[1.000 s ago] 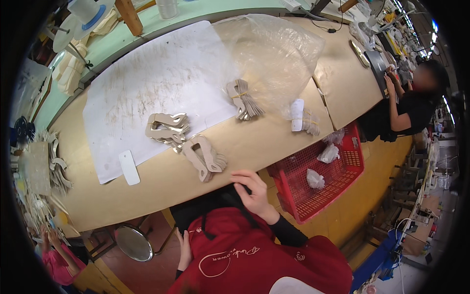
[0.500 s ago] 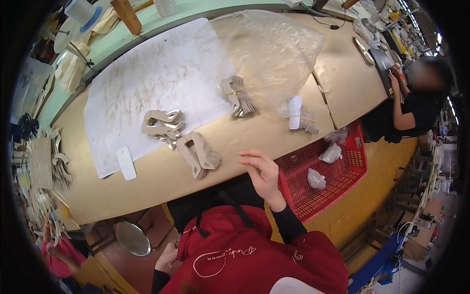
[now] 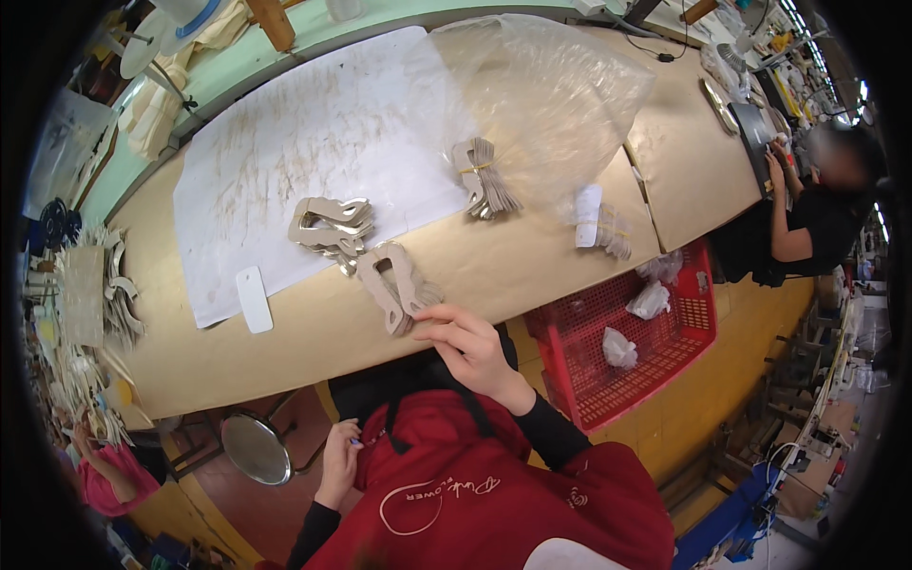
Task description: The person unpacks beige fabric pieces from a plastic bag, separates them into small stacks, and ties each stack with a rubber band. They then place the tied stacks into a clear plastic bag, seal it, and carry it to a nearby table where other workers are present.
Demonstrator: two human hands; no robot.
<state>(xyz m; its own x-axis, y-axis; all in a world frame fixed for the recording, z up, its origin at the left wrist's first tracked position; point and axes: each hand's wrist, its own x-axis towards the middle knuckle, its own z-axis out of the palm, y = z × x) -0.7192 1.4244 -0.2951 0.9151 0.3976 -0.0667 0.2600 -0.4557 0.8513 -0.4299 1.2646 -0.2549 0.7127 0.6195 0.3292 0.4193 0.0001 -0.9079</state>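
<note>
My right hand [image 3: 480, 359] reaches over the table's near edge, fingers apart and slightly bent. Its fingertips are at the near right edge of a fanned stack of grey, loop-shaped flat pieces [image 3: 389, 288]; whether they touch it I cannot tell. Low by my lap, my left hand [image 3: 336, 465] is closed, with a small blue tip showing at its fingers. What it holds is mostly hidden. Just beyond the grey stack lies a similar pile with shiny metallic faces [image 3: 328, 223]. Farther right is a bundle of such pieces [image 3: 486, 180] tied with a yellow band.
A stained white sheet [image 3: 285, 142] and clear plastic film [image 3: 560, 95] cover part of the table. A white tag [image 3: 254, 299] lies left. Another banded bundle [image 3: 613, 233] sits right, above a red crate [image 3: 608, 404] holding plastic bags. A stool [image 3: 256, 451] stands below; a person [image 3: 807, 218] works far right.
My right hand has moved left to the edge of the grey stack. My left hand has risen slightly, and a blue tip now shows in it. The view has shifted a little.
</note>
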